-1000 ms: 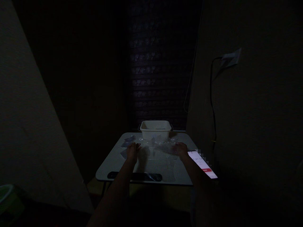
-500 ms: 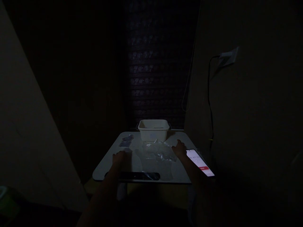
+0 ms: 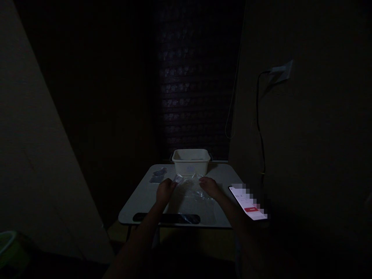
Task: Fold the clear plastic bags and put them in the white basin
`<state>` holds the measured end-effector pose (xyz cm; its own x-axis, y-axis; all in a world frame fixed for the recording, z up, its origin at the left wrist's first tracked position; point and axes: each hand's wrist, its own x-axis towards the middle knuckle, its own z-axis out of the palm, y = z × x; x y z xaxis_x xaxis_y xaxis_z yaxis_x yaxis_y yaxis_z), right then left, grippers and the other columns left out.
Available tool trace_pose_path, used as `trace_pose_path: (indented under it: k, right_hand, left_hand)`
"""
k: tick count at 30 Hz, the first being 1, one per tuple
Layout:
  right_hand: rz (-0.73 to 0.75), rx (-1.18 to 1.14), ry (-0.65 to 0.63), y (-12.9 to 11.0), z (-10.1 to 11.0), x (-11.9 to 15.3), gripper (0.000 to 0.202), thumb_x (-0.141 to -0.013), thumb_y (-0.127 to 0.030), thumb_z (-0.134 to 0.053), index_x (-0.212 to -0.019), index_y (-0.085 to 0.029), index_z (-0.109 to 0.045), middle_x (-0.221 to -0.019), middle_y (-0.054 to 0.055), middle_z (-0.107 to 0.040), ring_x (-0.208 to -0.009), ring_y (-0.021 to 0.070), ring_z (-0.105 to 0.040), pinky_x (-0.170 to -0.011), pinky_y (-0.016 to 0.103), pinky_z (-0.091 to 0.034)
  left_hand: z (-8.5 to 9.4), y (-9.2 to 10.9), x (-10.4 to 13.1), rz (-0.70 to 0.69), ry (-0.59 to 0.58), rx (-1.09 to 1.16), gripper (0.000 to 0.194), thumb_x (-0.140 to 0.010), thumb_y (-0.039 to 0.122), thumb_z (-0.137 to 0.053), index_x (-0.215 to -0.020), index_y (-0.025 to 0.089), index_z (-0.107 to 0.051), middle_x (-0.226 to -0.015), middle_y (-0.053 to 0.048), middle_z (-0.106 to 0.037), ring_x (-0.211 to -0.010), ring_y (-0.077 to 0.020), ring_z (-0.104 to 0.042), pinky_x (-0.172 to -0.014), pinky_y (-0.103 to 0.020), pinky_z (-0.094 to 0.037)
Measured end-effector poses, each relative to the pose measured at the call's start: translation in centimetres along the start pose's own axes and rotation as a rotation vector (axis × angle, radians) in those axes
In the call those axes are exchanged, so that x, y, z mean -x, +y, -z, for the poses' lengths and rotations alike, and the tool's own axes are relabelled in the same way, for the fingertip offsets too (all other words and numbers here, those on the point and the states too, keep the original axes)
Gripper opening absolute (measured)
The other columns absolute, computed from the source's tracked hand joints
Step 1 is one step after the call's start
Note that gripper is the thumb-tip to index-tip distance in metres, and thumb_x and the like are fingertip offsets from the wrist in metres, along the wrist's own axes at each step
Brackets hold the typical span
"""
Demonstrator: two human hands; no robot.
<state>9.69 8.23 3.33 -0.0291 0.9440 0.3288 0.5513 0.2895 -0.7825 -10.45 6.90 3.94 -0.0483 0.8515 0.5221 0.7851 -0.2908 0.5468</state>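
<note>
A clear, crinkled plastic bag (image 3: 189,189) lies across the middle of the small table (image 3: 139,201), its far edge slightly raised. My left hand (image 3: 164,191) is closed in a pinch on the bag's left side, where a bit of film sticks up past the fingers. On the opposite side, my right hand (image 3: 209,186) has its fingertips closed at the bag's upper right corner. Just beyond the bag stands a white plastic basin (image 3: 191,167); its contents are too dim to make out. Flat pieces of plastic film (image 3: 158,175) rest at the table's far left.
A lit phone (image 3: 247,203) lies at the table's right edge. A dark slot (image 3: 165,218) runs along the near edge, with some film over it. A cord (image 3: 258,108) hangs from a wall socket (image 3: 280,71) at right. A green bin (image 3: 13,248) stands lower left.
My left hand has moved right and forward from the table's left part onto the bag. My right hand has come left from beside the phone to the bag's right side.
</note>
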Motion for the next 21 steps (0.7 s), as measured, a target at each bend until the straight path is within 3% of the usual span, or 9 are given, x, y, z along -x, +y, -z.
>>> trace_pose_path:
  k: [6, 10, 13, 18, 21]
  right_hand:
    - [0.087, -0.207, -0.046, -1.9, -1.3, 0.0, 0.018, -0.061, -0.025, -0.044, -0.068, -0.013, -0.055, -0.071, 0.004, -0.058, -0.069, 0.0133, -0.052, -0.06, 0.023, -0.04]
    - [-0.025, -0.141, 0.023, -1.1, -1.2, -0.1, 0.027, -0.057, -0.02, -0.047, -0.083, -0.012, -0.052, -0.065, 0.002, -0.056, -0.058, 0.0117, -0.051, -0.053, 0.022, -0.039]
    - [-0.024, -0.093, 0.006, -0.3, -0.8, -0.1, 0.036, -0.057, -0.015, -0.046, -0.092, -0.012, -0.048, -0.061, 0.0, -0.055, -0.052, 0.01, -0.049, -0.048, 0.02, -0.037]
    - [0.082, 0.063, -0.055, -0.1, 0.3, 0.0, 0.014, -0.059, -0.015, -0.043, -0.061, -0.013, -0.057, -0.061, 0.002, -0.057, -0.059, 0.011, -0.05, -0.053, 0.019, -0.037]
    - [0.141, 0.199, -0.051, -0.2, 0.8, 0.1, 0.014, -0.059, -0.015, -0.044, -0.057, -0.014, -0.057, -0.064, 0.003, -0.057, -0.062, 0.0113, -0.049, -0.057, 0.02, -0.036]
  left_hand:
    - [-2.9, 3.3, 0.0, -0.071, -0.022, 0.26, 0.009, -0.063, 0.022, -0.042, -0.058, 0.017, -0.048, -0.057, 0.001, -0.052, -0.055, -0.0099, -0.047, -0.052, -0.019, -0.033]
    - [-3.9, 4.7, 0.0, -0.036, -0.039, 0.325, 0.008, -0.061, 0.016, -0.041, -0.06, 0.016, -0.05, -0.059, 0.001, -0.052, -0.056, -0.0098, -0.047, -0.055, -0.02, -0.035]
    - [-4.4, 4.7, -0.1, 0.002, -0.046, 0.394, 0.006, -0.059, 0.017, -0.044, -0.056, 0.016, -0.049, -0.054, 0.002, -0.05, -0.054, -0.0095, -0.047, -0.054, -0.021, -0.036]
    - [-4.7, 4.1, -0.3, 0.143, -0.021, 0.675, 0.012, -0.056, 0.026, -0.049, -0.053, 0.015, -0.045, -0.05, 0.004, -0.046, -0.051, -0.0091, -0.046, -0.051, -0.022, -0.039]
    - [-4.3, 3.8, -0.4, 0.277, 0.018, 0.885, 0.016, -0.054, 0.029, -0.05, -0.054, 0.015, -0.044, -0.051, 0.004, -0.045, -0.05, -0.0087, -0.046, -0.049, -0.024, -0.042]
